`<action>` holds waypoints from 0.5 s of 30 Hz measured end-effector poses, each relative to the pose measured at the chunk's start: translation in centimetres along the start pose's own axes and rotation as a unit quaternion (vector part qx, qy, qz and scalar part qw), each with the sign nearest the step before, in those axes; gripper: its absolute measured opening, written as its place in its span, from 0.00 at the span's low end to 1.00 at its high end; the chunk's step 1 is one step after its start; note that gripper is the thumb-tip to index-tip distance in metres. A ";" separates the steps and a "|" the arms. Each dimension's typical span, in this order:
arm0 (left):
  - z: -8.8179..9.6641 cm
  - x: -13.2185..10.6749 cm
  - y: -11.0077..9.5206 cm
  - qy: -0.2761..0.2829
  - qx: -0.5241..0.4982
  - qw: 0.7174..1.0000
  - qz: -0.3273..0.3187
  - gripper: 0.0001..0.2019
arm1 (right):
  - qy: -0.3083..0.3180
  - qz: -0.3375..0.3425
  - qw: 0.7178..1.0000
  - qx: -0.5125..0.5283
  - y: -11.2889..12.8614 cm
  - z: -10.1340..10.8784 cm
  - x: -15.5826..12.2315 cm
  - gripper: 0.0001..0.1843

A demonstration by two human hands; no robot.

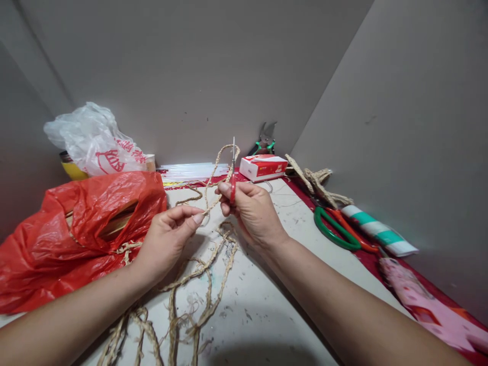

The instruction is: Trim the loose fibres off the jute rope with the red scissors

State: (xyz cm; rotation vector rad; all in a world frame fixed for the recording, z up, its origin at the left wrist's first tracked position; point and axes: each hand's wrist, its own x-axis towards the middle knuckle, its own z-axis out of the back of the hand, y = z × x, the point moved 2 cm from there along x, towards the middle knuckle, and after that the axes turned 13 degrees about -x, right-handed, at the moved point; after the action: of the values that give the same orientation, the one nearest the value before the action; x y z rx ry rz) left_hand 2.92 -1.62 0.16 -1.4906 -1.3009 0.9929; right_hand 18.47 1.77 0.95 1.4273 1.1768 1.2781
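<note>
My left hand (173, 234) pinches a thin tan braided cord (213, 204) between thumb and fingertips above the table. The cord rises past my right hand (255, 211) and bends into a loop. That hand is closed around a pair of red-handled scissors (233, 175), their blades pointing up; the cord also runs against its fingers. Whether the fingers grip the cord cannot be made out. Beneath both hands, more frayed braided cords (208, 307) lie across the white table (274, 290) and run toward the front edge.
A red plastic bag (102, 203) fills the left side, with a white bag (99, 140) behind it. Clear sticks (194, 170), a red-and-white box (263, 166) and pruning shears (266, 140) stand along the back wall. Large green-and-orange-handled scissors (337, 229) lie at the right edge.
</note>
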 end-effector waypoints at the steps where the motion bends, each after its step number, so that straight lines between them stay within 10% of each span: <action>1: 0.0 0.0 0.0 0.012 0.006 1.000 0.006 0.10 | 0.002 0.001 1.000 0.001 0.0 0.0 0.0 0.16; 15: -0.3 -0.2 -0.5 0.050 0.041 0.998 -0.017 0.10 | -0.039 0.045 0.998 -0.001 -0.5 -0.2 -0.3 0.17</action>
State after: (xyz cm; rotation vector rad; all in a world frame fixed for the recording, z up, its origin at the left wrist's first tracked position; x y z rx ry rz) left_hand 3.01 -1.78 0.77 -1.4331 -1.1965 0.9284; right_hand 18.24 1.60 0.40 1.5307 1.0685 1.2725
